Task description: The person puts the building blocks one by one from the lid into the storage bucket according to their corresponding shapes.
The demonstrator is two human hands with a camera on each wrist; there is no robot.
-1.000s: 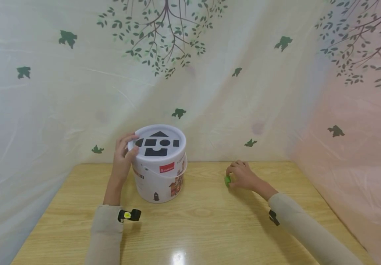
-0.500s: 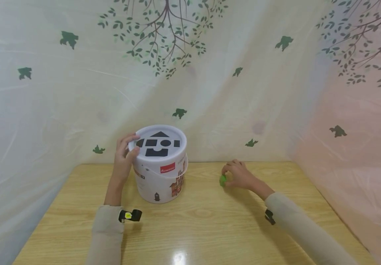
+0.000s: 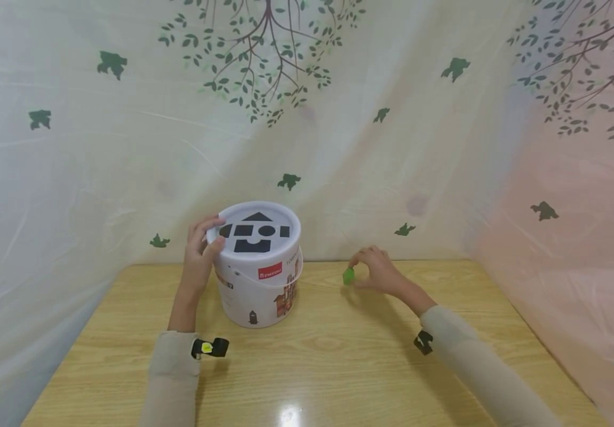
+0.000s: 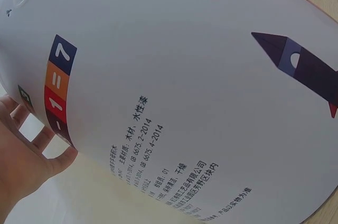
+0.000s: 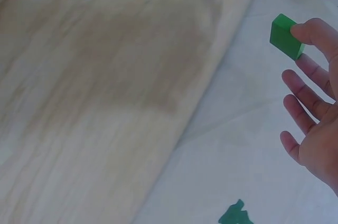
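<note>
A white bucket (image 3: 245, 293) with printed sides stands upright on the wooden table. Black cut-out shapes, among them a triangle, a circle and an arch piece, mark its lid (image 3: 292, 224). At the lid's left rim my left hand (image 3: 198, 252) grips the bucket, fingers and thumb over the edge. The left wrist view has this hand (image 4: 24, 160) at the lower left, partly behind the bucket's wall. To the right of the bucket, my right hand (image 3: 383, 275) pinches a small green block (image 5: 285, 37) between thumb and index finger, above the table. The other fingers are spread apart.
A thin white handle (image 3: 299, 270) hangs at the bucket's right side. Behind the wooden table (image 3: 317, 362) hangs a pale cloth (image 3: 339, 196) with printed branches and leaves, close to the table's back edge.
My right hand has moved left and up with the green block, off the table toward the bucket. The left hand and the bucket have stayed in place.
</note>
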